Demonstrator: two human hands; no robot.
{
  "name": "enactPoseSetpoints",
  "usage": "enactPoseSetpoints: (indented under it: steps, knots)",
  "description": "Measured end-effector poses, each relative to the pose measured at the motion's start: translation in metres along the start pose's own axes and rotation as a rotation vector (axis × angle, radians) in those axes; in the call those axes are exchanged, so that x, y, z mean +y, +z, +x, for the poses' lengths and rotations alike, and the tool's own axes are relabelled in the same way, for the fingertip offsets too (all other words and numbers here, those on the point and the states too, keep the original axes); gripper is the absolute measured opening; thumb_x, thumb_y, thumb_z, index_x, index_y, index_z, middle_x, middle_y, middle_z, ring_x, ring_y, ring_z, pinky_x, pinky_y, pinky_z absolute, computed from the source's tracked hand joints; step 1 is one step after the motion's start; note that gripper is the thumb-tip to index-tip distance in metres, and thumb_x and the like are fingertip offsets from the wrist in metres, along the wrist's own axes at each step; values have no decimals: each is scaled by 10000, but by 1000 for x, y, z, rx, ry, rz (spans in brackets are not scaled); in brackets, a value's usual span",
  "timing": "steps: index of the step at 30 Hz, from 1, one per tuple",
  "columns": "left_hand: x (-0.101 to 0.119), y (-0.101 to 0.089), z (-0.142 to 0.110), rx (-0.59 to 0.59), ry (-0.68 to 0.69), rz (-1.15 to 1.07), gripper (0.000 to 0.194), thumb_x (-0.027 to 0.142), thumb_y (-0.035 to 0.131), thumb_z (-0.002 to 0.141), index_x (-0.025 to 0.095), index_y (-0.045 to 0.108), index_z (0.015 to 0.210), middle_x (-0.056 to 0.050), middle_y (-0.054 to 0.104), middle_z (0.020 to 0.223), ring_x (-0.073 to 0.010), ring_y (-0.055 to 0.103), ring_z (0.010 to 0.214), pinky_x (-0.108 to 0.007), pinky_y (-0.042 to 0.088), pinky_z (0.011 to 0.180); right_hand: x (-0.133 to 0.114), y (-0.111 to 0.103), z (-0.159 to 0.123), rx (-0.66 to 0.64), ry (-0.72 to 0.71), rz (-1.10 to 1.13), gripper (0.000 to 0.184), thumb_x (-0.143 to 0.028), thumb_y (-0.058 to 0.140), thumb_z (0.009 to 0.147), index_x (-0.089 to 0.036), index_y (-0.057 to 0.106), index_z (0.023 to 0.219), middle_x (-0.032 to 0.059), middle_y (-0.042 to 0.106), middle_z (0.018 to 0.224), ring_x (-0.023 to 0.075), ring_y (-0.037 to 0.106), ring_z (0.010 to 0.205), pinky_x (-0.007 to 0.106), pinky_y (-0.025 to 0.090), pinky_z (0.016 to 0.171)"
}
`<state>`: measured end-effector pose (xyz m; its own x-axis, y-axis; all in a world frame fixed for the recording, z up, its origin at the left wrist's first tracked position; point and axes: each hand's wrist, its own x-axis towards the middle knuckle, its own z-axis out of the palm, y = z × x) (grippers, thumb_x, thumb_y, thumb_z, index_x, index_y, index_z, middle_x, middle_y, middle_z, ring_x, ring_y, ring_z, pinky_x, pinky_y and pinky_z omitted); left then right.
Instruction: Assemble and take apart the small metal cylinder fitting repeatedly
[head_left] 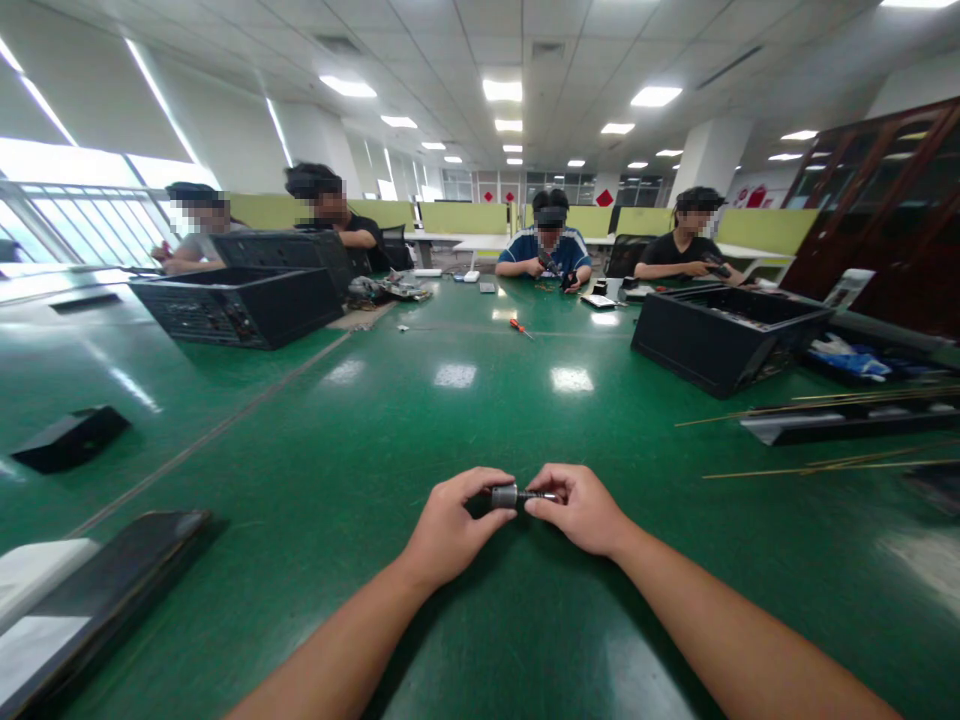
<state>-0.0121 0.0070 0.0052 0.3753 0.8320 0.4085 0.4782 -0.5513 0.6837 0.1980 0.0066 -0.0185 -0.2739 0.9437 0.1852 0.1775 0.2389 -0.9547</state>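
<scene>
Just above the green tabletop (420,400), my two hands meet at one small metal piece. My left hand (454,525) pinches its thick end, a grey metal cylinder (504,496), between thumb and fingers. From the cylinder's right side runs a thin dark ribbed shaft (534,494) with a shiny tip. My right hand (581,508) grips that shaft, thumb below and curled fingers above. The piece lies roughly level, and its exact kind cannot be made out. My fingers hide part of both ends.
Black computer cases (259,305) stand at the left and the right (720,335). An orange screwdriver (519,327) lies farther off. A dark flat device (112,600) is near left; thin brass-coloured rods (810,468) lie right. Several people (551,250) sit across the table.
</scene>
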Motion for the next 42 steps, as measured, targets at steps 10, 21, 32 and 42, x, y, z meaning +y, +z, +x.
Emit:
enactPoseSetpoints:
  steps: [10, 21, 32, 42]
  knots:
    - [0, 0, 1, 12, 2, -13, 264, 235, 732, 755, 233, 700, 1017, -32, 745, 997, -206, 682, 948, -344, 525, 900, 1, 0, 0, -4, 22, 17, 126, -265, 698, 731, -164, 635, 774, -32, 536, 619, 96, 432, 536, 222, 336, 524]
    - [0, 0, 0, 19, -4, -17, 268, 233, 735, 759, 235, 701, 1025, -29, 744, 1009, -204, 682, 954, -341, 526, 906, 2, -1, -1, -19, 5, 62, 145, -245, 685, 730, -171, 567, 772, -38, 516, 647, 85, 421, 541, 212, 309, 517]
    - [-3, 0, 0, 18, -11, 4, 297, 231, 753, 756, 244, 697, 1047, -20, 742, 1024, -196, 680, 961, -327, 529, 898, 7, -2, 0, -35, 38, 130, 161, -286, 654, 773, -166, 550, 800, -41, 506, 650, 84, 441, 524, 213, 337, 509]
    - [-5, 0, 0, 21, -17, -5, 295, 235, 751, 763, 248, 692, 1051, -21, 735, 1042, -197, 672, 979, -335, 509, 924, 7, -2, 0, -37, 35, 151, 150, -283, 649, 784, -171, 553, 802, -28, 544, 669, 97, 475, 547, 213, 376, 509]
